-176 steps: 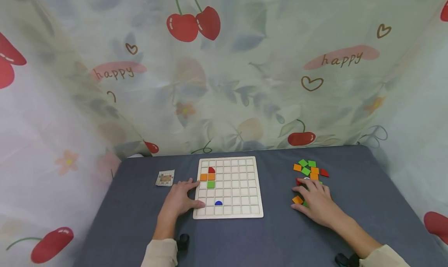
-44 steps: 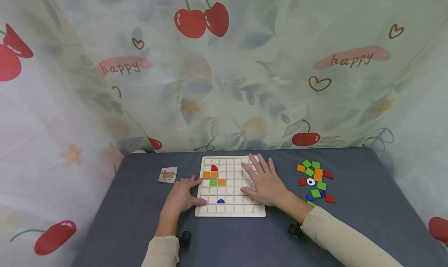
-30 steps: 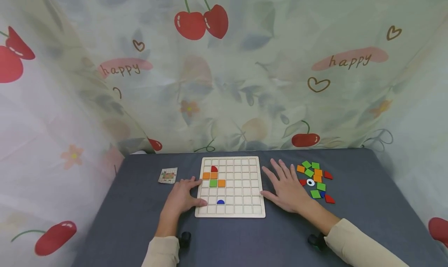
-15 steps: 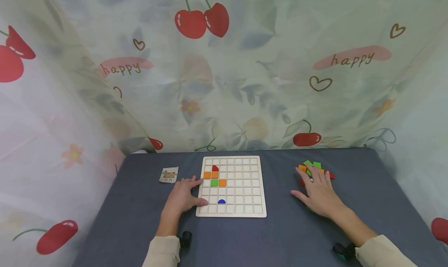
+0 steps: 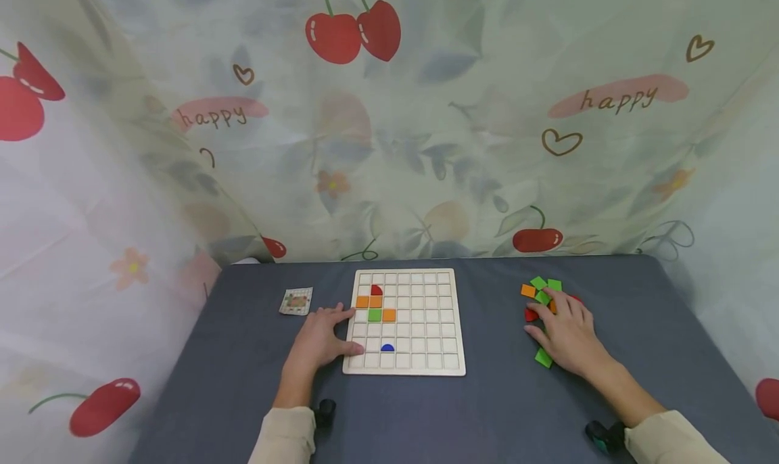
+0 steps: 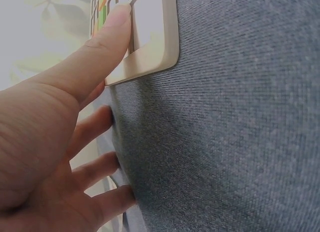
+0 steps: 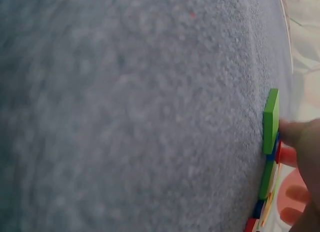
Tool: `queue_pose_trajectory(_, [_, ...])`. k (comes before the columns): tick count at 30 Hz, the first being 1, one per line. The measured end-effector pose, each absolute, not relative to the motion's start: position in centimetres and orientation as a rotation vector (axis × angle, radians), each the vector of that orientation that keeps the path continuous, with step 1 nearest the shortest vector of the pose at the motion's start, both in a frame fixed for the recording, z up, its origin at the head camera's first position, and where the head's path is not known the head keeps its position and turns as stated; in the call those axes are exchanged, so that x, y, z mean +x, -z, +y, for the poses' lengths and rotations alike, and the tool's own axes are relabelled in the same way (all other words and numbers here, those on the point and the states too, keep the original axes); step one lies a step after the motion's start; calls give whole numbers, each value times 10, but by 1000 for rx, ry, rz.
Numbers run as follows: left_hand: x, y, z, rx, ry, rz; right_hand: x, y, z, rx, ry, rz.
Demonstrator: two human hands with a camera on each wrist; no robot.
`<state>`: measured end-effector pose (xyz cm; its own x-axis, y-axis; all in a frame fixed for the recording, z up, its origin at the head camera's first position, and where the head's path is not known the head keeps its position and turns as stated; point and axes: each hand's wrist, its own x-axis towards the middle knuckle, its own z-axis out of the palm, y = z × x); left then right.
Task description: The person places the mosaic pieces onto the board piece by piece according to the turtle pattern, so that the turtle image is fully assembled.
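My left hand (image 5: 316, 339) lies at the left side of a pale gridded board (image 5: 426, 329), the thumb on its lower left corner and the index fingertip at its edge. In the left wrist view the other fingers rest on the dark cloth. The board holds a red quarter-round tile (image 5: 376, 291), two orange tiles (image 5: 368, 302), a green tile (image 5: 374, 315) with another orange tile (image 5: 389, 315) beside it, and a blue half-round tile (image 5: 387, 348). My right hand (image 5: 572, 339) reaches over loose tiles, its fingers bent down and hiding several. A loose green tile (image 7: 270, 124) is near its fingers.
A small picture card (image 5: 296, 302) lies left of the board. Loose green tiles (image 5: 538, 283), an orange tile (image 5: 528, 290) and a red tile (image 5: 531, 314) surround the right fingertips. A patterned curtain (image 5: 426, 146) stands behind the dark-clothed table (image 5: 389, 423).
An orange tile now sits right of the green one on the board. My right hand went from the board back right to the loose tiles, its fingers now drawn closer together. The left hand stays.
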<state>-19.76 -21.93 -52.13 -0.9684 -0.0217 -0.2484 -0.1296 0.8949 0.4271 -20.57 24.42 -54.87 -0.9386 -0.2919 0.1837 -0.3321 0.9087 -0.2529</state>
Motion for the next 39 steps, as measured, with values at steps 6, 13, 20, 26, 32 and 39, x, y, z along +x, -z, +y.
queue_pose_trajectory(6, [-197, 522, -218, -111, -662, 2824, -205, 549, 241, 500, -473, -2796])
queue_pose_trajectory(13, [-196, 522, -220, -111, -668, 2821, -206, 545, 235, 496, -485, -2753])
queue_pose_trajectory(20, [-194, 524, -220, -113, -665, 2814, -211, 538, 223, 581, -556, -2785])
queue_pose_trajectory(26, [-194, 525, -220, -120, -669, 2814, -216, 533, 208, 657, -547, -2781])
queue_pose_trajectory(32, [-194, 524, -220, -122, -671, 2810, -223, 529, 190, 627, -642, -2847])
queue_pose_trajectory(39, [-197, 521, -220, -121, -686, 2819, -232, 522, 164, 604, -722, -2866])
